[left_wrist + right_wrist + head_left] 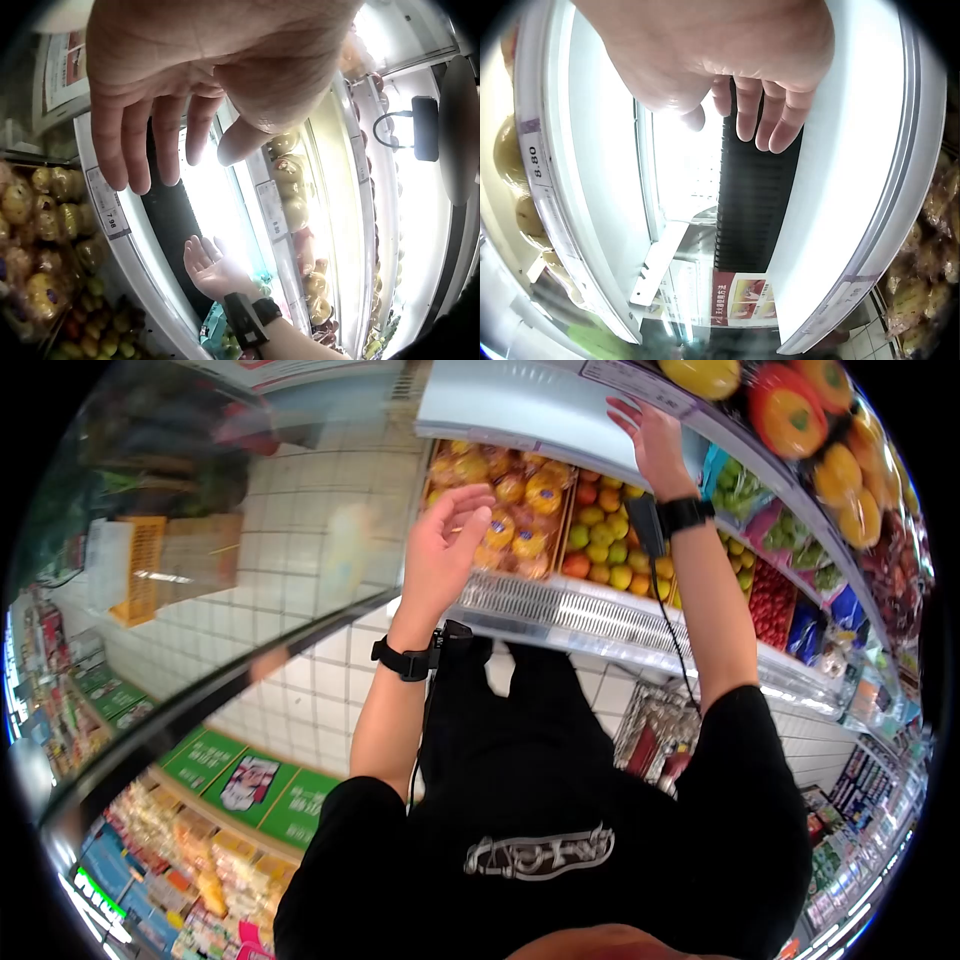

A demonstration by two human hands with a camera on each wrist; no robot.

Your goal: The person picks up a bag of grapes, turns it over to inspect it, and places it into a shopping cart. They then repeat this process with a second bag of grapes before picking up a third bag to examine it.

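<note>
My left hand [447,540] is raised in front of the chilled fruit case, fingers relaxed and holding nothing, above net bags of oranges [515,510]. The left wrist view shows its bare palm [202,75] with fingers hanging loose. My right hand [650,435] reaches higher, fingers straight, at the front of the white upper shelf [520,405]. In the right wrist view its fingers [769,112] hover near the shelf's lit underside; whether they touch it I cannot tell. A tray of loose green and orange fruit [605,545] lies under the right forearm.
Price strips run along the shelf fronts [105,214] [534,161]. Bagged vegetables and red produce [775,600] fill the case to the right. A yellow crate [140,565] stands on the tiled floor at the left. Packaged goods [200,870] sit at the lower left.
</note>
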